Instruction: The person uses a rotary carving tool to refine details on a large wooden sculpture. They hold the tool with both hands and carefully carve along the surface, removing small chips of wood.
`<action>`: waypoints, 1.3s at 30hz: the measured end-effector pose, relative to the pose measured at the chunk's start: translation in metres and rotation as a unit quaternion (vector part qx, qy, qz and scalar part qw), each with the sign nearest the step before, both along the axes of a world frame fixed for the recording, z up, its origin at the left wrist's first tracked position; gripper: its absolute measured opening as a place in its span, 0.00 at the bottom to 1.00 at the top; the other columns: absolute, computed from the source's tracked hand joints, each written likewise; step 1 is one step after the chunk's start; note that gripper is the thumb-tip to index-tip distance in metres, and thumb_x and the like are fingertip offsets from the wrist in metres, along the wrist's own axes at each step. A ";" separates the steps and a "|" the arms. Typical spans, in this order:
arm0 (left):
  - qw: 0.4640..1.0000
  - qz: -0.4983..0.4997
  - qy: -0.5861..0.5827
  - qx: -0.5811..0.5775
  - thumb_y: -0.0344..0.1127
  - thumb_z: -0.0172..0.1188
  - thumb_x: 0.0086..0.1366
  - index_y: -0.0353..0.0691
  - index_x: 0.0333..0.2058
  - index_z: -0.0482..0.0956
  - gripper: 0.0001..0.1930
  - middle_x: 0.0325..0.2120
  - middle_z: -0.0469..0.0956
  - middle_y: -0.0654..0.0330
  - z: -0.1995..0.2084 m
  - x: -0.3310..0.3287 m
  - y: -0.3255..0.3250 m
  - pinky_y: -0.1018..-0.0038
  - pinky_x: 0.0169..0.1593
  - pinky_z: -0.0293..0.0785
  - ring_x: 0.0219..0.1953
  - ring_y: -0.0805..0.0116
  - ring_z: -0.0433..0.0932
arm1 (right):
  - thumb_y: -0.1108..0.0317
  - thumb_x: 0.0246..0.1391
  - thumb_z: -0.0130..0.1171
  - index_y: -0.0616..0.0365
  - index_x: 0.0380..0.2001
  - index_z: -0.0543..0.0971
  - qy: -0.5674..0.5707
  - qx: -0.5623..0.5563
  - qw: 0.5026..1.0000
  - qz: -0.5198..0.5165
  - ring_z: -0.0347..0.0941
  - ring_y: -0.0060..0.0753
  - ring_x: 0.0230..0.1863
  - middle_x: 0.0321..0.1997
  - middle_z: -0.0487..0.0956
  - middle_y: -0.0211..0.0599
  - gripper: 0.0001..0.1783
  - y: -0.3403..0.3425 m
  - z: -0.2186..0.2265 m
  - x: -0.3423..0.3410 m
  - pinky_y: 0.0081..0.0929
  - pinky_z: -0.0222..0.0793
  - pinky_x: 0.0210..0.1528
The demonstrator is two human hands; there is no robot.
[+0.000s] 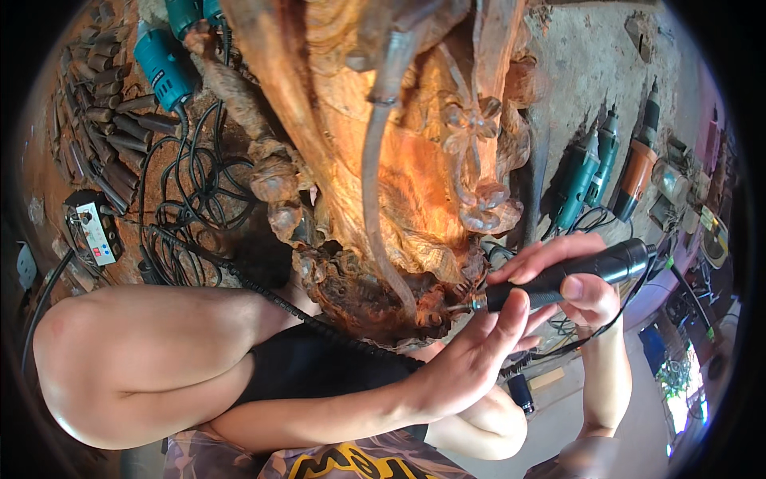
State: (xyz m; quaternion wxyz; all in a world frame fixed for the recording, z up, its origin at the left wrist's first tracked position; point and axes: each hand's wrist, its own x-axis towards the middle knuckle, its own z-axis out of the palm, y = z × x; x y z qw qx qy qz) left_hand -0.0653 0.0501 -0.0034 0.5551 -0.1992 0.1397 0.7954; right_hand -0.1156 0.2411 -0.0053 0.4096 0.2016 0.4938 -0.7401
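A large brown wood carving (415, 184) with a glossy, swirling surface stands in front of me, between my legs. My right hand (590, 291) is wrapped round a black rotary carving handpiece (558, 275). The handpiece lies nearly level, and its thin bit reaches the dark, rough lower part (383, 295) of the carving. Under the handpiece, beside the bit, is my left hand (471, 359), thumb stretched upward and fingers extended; some fingertips are hidden, and it grips nothing that I can see. A curved wooden strand (371, 184) hangs in front of the carving.
Several teal power tools lie at upper left (163, 68) and right (578, 180), beside an orange-and-black tool (636, 172). Tangled black cables (191, 191), a white control box (96, 233) and a pile of dark wood pieces (104, 104) are at left. A coiled cord (295, 307) crosses my leg.
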 end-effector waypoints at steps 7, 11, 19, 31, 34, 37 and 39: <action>0.994 -0.029 -0.040 -0.094 0.66 0.31 0.73 0.30 0.71 0.44 0.44 0.70 0.50 0.41 -0.005 0.007 0.010 0.58 0.74 0.51 0.73 0.52 0.51 | 0.51 0.51 0.65 0.73 0.39 0.80 -0.054 -0.046 0.996 -0.050 0.79 0.61 0.50 0.44 0.78 0.66 0.29 0.005 -0.028 0.027 0.48 0.78 0.53; 0.994 -0.018 -0.032 -0.105 0.67 0.31 0.73 0.31 0.71 0.42 0.45 0.71 0.47 0.42 -0.009 0.014 0.012 0.56 0.74 0.50 0.74 0.53 0.48 | 0.55 0.53 0.65 0.71 0.37 0.78 -0.024 -0.051 0.996 -0.075 0.81 0.59 0.47 0.44 0.79 0.69 0.24 -0.001 -0.039 0.038 0.44 0.81 0.43; 0.989 -0.004 -0.017 -0.147 0.63 0.31 0.75 0.32 0.61 0.51 0.36 0.58 0.50 0.52 -0.010 0.020 0.015 0.65 0.60 0.53 0.60 0.62 0.51 | 0.54 0.52 0.66 0.70 0.37 0.80 -0.044 -0.086 0.993 -0.070 0.79 0.60 0.48 0.42 0.80 0.73 0.24 0.001 -0.053 0.042 0.48 0.78 0.52; 0.982 -0.061 -0.024 -0.179 0.65 0.31 0.74 0.29 0.69 0.51 0.42 0.68 0.56 0.45 -0.009 0.017 0.013 0.60 0.72 0.56 0.71 0.58 0.57 | 0.56 0.59 0.60 0.69 0.42 0.80 -0.005 -0.186 0.978 -0.090 0.82 0.55 0.42 0.48 0.77 0.74 0.22 -0.002 -0.073 0.055 0.34 0.84 0.31; 0.982 -0.046 -0.013 -0.180 0.64 0.31 0.74 0.31 0.69 0.52 0.41 0.68 0.57 0.47 -0.008 0.019 0.014 0.60 0.72 0.56 0.71 0.59 0.57 | 0.56 0.59 0.60 0.69 0.42 0.80 0.001 -0.188 0.979 -0.086 0.82 0.55 0.41 0.48 0.77 0.74 0.22 -0.001 -0.075 0.055 0.34 0.85 0.29; 0.982 -0.047 -0.007 -0.185 0.64 0.31 0.74 0.32 0.69 0.52 0.41 0.68 0.57 0.49 -0.007 0.018 0.013 0.60 0.72 0.56 0.71 0.60 0.58 | 0.56 0.59 0.61 0.69 0.42 0.79 -0.011 -0.196 0.977 -0.085 0.82 0.56 0.41 0.48 0.77 0.75 0.22 -0.001 -0.075 0.055 0.34 0.85 0.29; 0.982 -0.044 -0.008 -0.184 0.63 0.30 0.75 0.32 0.69 0.52 0.40 0.68 0.57 0.49 -0.007 0.020 0.013 0.60 0.72 0.56 0.71 0.60 0.58 | 0.55 0.57 0.63 0.69 0.41 0.79 -0.025 -0.190 0.978 -0.084 0.81 0.58 0.44 0.46 0.78 0.75 0.23 -0.001 -0.074 0.055 0.40 0.81 0.38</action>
